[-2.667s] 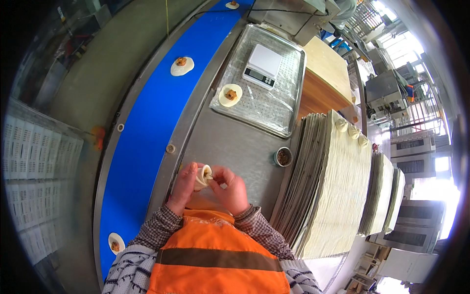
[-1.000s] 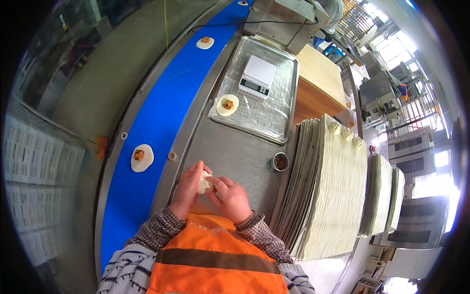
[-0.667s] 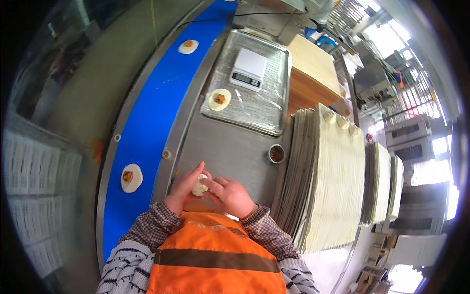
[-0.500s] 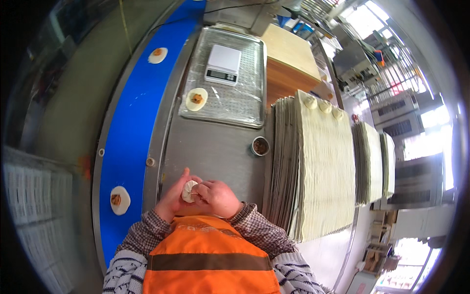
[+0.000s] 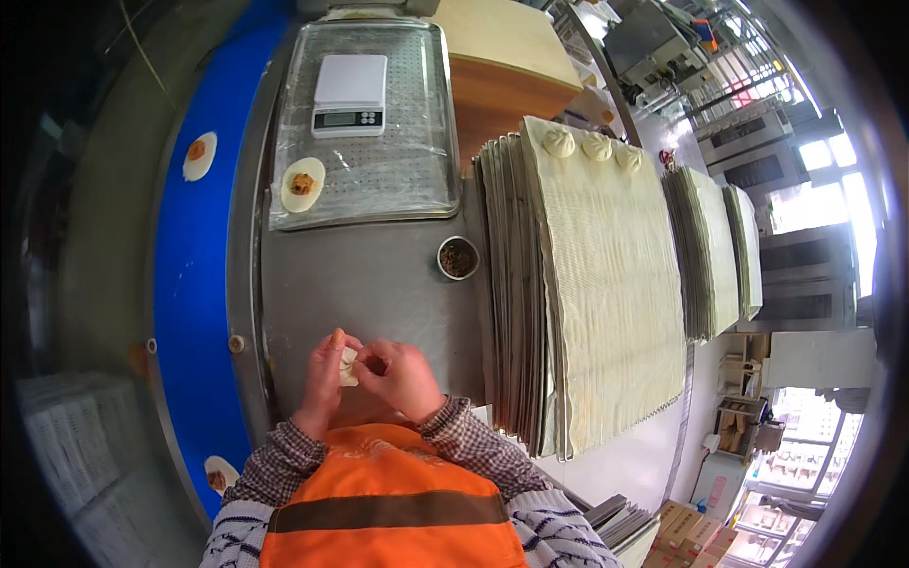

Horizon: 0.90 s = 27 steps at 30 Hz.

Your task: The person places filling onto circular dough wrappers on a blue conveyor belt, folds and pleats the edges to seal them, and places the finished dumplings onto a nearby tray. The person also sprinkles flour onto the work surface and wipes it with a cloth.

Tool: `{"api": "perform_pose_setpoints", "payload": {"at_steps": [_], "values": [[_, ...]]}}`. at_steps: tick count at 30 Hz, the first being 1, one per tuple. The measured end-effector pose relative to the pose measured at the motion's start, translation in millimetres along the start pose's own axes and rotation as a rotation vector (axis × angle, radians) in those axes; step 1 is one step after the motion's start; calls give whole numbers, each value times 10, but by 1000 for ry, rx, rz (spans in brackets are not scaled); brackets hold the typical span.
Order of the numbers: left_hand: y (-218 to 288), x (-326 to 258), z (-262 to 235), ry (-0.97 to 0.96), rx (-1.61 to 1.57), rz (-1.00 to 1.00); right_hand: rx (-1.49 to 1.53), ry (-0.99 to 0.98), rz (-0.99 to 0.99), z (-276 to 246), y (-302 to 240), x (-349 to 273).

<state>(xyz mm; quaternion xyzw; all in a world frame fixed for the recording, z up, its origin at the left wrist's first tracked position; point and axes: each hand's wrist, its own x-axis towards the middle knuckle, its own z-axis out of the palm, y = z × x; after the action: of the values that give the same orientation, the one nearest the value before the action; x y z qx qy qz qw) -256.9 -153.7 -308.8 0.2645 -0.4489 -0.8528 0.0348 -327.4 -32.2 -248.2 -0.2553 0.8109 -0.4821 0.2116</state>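
Dough bun (image 5: 347, 369) sits between the two hands, above the near edge of the tabletop (image 5: 379, 293). The left hand (image 5: 324, 377) cups it with the thumb raised, while the right hand (image 5: 402, 381) grasps its folded edge with bent fingers, hiding part of it. By the left sleeve (image 5: 277, 461), a flat dough round (image 5: 220, 472) with filling lies on the blue belt (image 5: 189, 293). Farther off, near the tabletop's right edge, stands a small cup (image 5: 459, 277) of dark bits. To its right, a cloth-topped stack (image 5: 615, 312) carries three pleated buns (image 5: 597, 146) along its far edge. Another filled round (image 5: 303, 185) lies near the near left corner of the metal tray (image 5: 407, 180), with a white scale (image 5: 349, 95) beyond it.
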Motion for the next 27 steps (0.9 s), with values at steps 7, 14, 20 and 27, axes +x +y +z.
{"api": "perform_pose_setpoints", "payload": {"at_steps": [7, 14, 20, 27], "values": [[-145, 689, 275, 99, -45, -244, 6, 251, 85, -331, 535, 401], [-270, 1121, 481, 99, -242, -304, -511, 361, 176, -1047, 1524, 1186], [-294, 1199, 498, 124, -302, -314, -573, 252, 234, -982, 1736, 1320], [-291, 1226, 467, 111, -324, -314, -638, 217, 222, -963, 1586, 1359]]}}
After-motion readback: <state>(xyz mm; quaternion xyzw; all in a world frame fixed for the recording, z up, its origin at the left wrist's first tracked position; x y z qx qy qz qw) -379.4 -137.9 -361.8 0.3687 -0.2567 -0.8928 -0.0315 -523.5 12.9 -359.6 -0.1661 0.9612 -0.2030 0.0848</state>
